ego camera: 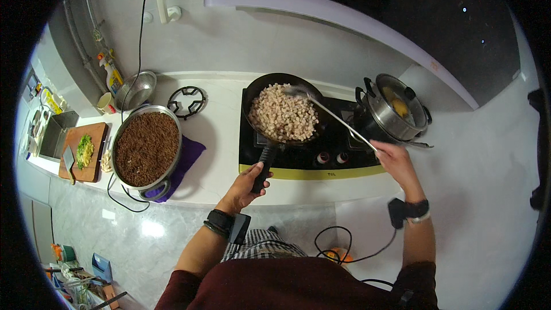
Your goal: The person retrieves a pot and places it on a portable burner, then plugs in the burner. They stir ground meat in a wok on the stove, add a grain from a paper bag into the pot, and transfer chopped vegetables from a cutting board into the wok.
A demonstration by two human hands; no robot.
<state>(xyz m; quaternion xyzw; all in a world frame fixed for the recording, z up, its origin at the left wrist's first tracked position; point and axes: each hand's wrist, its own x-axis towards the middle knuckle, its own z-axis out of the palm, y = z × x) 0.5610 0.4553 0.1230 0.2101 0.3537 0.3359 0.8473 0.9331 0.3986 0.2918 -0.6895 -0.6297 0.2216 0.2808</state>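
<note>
My left hand grips the black handle of a wok that sits over the left part of a black gas stove. Small pale diced pieces of food fill much of the wok. In my right hand is the long metal handle of a ladle or spatula. Its head rests among the pieces at the wok's upper right and is partly blurred. To the right stands a steel pot with a glass lid, something yellow showing through the glass.
On the counter at left, a large steel pot of brown crumbly food stands on a purple cloth. Beyond it lie a pan support, a mesh strainer and a wooden cutting board with a knife. A range hood overhangs the stove.
</note>
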